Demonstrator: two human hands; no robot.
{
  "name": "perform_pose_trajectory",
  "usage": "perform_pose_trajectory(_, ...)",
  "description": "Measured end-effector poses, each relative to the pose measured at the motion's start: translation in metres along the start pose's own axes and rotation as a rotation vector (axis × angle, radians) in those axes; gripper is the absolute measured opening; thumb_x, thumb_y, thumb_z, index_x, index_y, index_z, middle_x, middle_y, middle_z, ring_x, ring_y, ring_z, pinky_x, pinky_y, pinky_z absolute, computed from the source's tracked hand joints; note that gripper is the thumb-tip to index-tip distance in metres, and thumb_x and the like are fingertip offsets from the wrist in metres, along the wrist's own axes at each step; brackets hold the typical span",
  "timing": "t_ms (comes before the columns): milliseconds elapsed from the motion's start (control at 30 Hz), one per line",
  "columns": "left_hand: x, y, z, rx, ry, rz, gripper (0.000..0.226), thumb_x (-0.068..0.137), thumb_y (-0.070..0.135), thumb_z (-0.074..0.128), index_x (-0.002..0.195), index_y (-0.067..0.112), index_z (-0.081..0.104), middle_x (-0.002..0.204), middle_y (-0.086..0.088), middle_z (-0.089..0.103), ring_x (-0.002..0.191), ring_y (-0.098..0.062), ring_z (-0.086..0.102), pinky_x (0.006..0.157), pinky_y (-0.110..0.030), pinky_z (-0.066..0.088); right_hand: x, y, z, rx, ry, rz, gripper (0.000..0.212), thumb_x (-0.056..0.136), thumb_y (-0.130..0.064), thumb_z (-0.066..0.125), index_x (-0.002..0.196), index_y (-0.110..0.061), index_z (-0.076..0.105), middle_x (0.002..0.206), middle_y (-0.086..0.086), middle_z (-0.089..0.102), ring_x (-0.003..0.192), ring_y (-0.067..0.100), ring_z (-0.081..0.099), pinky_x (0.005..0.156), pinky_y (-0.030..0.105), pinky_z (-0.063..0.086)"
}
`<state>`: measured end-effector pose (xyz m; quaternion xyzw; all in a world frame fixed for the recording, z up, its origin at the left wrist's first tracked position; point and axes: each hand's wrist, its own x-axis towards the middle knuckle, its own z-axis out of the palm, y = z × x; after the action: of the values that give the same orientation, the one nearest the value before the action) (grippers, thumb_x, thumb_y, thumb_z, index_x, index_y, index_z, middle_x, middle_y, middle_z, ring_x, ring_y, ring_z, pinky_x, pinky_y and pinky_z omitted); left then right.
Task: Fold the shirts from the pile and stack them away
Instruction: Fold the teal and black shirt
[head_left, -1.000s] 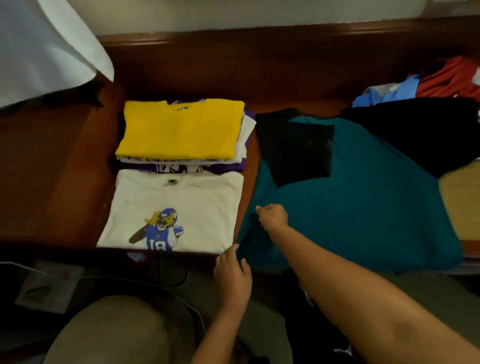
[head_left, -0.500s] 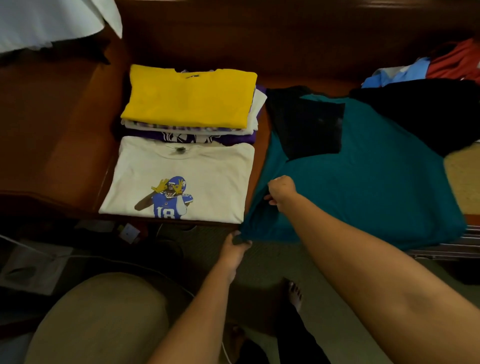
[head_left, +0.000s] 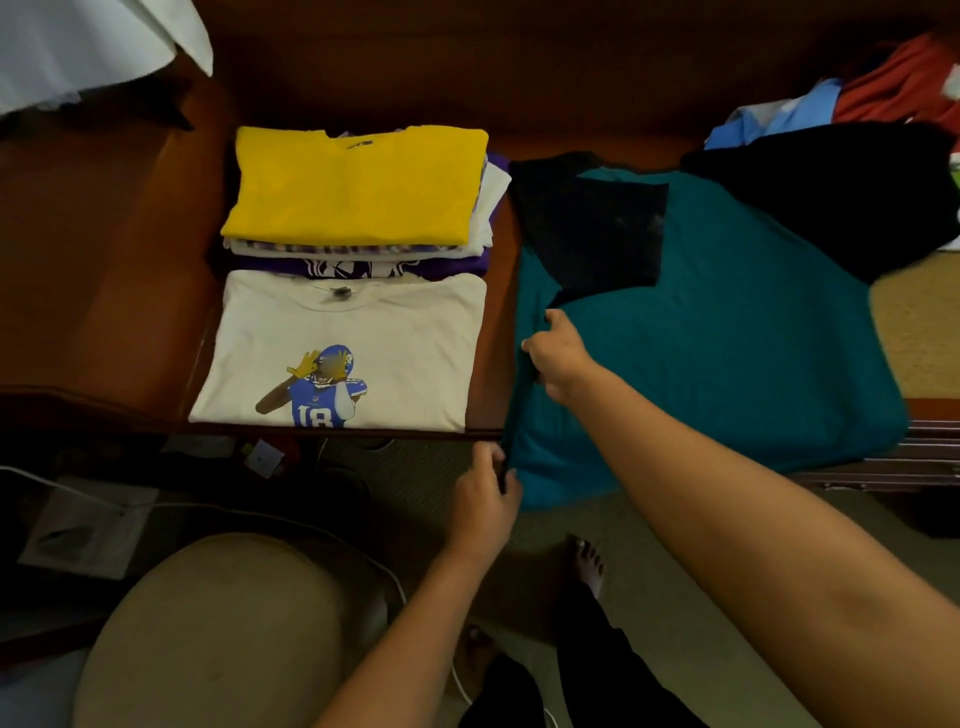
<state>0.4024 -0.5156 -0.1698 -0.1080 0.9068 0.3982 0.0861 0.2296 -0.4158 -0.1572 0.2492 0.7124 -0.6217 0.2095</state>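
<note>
White folded shirt (head_left: 337, 348) is displaying the number "18". We are pinching the teal shirt (head_left: 727, 338), lying on the wooden surface (head_left: 104, 260), along its left edge: left hand (head_left: 483, 499) near, right hand (head_left: 558, 358) farther.

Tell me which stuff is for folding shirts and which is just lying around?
For the job: teal cotton shirt, gripped by left hand and right hand; folded yellow shirt; folded white football-print shirt; unfolded clothes pile.
Lying about: round beige cushion; white cable.

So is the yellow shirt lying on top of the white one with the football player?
No, the yellow shirt tops its own stack behind, while the white shirt lies in front with nothing on it.
</note>
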Motion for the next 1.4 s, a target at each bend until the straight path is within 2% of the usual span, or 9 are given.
perform_pose_trajectory(100, -0.010, 0.023, 0.022, 0.047, -0.034, 0.047, 0.044, 0.092, 0.022, 0.058, 0.133, 0.014, 0.044, 0.119, -0.011, 0.062, 0.106, -0.027, 0.061, 0.081, -0.035, 0.047, -0.003, 0.002, -0.022, 0.018, 0.021, -0.026, 0.060, 0.092, 0.001, 0.040, 0.147, -0.021, 0.030, 0.137, 0.009, 0.049, 0.119, 0.028, 0.053, 0.101, 0.046, 0.047)
perform_pose_trajectory(300, -0.028, 0.050, 0.062, 0.187, -0.321, 0.029, 0.078, 0.094, 0.019, 0.056, 0.154, 0.026, 0.007, 0.143, -0.001, 0.030, 0.116, -0.019, 0.053, 0.089, -0.026, 0.045, -0.021, 0.024, -0.077, -0.198, 0.103, -0.047, 0.051, 0.092, 0.000, 0.040, 0.141, -0.015, 0.037, 0.101, 0.007, 0.055, 0.079, 0.017, 0.055, 0.067, 0.028, 0.049)
perform_pose_trajectory(433, -0.027, 0.040, 0.069, -0.049, -0.670, -0.208, 0.055, 0.097, 0.015, 0.052, 0.148, 0.023, 0.032, 0.132, 0.000, 0.046, 0.111, -0.017, 0.054, 0.080, -0.024, 0.051, -0.042, 0.065, -0.102, -0.249, 0.128, -0.053, 0.040, 0.095, -0.003, 0.045, 0.133, -0.013, 0.043, 0.118, 0.007, 0.055, 0.099, 0.019, 0.054, 0.080, 0.029, 0.045)
perform_pose_trajectory(567, -0.012, 0.017, 0.059, -0.097, -0.420, -0.320, 0.033, 0.098, 0.008, 0.046, 0.129, 0.014, 0.054, 0.122, -0.010, 0.059, 0.102, -0.022, 0.059, 0.088, -0.038, 0.053, -0.080, 0.109, -0.109, -0.180, 0.166, -0.080, 0.026, 0.096, -0.005, 0.047, 0.121, -0.011, 0.054, 0.108, 0.007, 0.059, 0.099, 0.021, 0.058, 0.084, 0.033, 0.046)
perform_pose_trajectory(867, 0.040, 0.002, 0.052, -0.241, -0.297, -0.499, 0.069, 0.095, 0.015, 0.057, 0.152, 0.009, 0.019, 0.156, -0.013, 0.026, 0.142, -0.028, 0.029, 0.114, -0.039, 0.029, -0.069, 0.155, -0.085, -0.027, 0.081, 0.173, 0.062, 0.092, -0.011, 0.060, 0.148, -0.009, 0.033, 0.146, 0.008, 0.042, 0.135, 0.024, 0.039, 0.112, 0.035, 0.033)
perform_pose_trajectory(1067, 0.043, 0.002, 0.061, -0.321, -0.374, -0.463, 0.053, 0.095, 0.012, 0.057, 0.143, 0.004, 0.037, 0.147, -0.012, 0.041, 0.132, -0.025, 0.043, 0.099, -0.029, 0.038, -0.059, 0.163, -0.083, -0.099, -0.038, 0.061, 0.034, 0.090, -0.011, 0.064, 0.122, -0.006, 0.056, 0.122, 0.008, 0.060, 0.115, 0.023, 0.056, 0.101, 0.038, 0.046)
perform_pose_trajectory(1200, 0.039, -0.005, 0.067, -0.325, -0.260, -0.401, 0.007, 0.094, 0.011, 0.058, 0.099, 0.008, 0.060, 0.096, -0.011, 0.065, 0.086, -0.018, 0.059, 0.073, -0.027, 0.046, -0.068, 0.171, -0.094, -0.105, 0.003, -0.010, 0.015, 0.093, -0.013, 0.060, 0.087, -0.009, 0.046, 0.074, 0.001, 0.046, 0.069, 0.014, 0.046, 0.063, 0.026, 0.039)
perform_pose_trajectory(1300, 0.032, -0.008, 0.068, -0.265, -0.243, -0.380, 0.007, 0.094, 0.015, 0.058, 0.091, 0.010, 0.055, 0.073, -0.004, 0.055, 0.072, -0.018, 0.054, 0.065, -0.030, 0.044, -0.077, 0.178, -0.100, -0.189, 0.042, -0.047, 0.009, 0.095, -0.014, 0.056, 0.094, -0.011, 0.049, 0.073, 0.001, 0.047, 0.067, 0.013, 0.046, 0.065, 0.029, 0.040)
perform_pose_trajectory(1400, 0.028, -0.006, 0.063, -0.174, -0.291, -0.383, 0.013, 0.095, 0.017, 0.057, 0.106, 0.011, 0.055, 0.085, -0.001, 0.058, 0.078, -0.015, 0.055, 0.067, -0.027, 0.043, -0.081, 0.181, -0.103, -0.281, 0.040, -0.028, 0.008, 0.097, -0.014, 0.052, 0.104, -0.017, 0.051, 0.082, 0.002, 0.053, 0.076, 0.017, 0.053, 0.070, 0.031, 0.045)
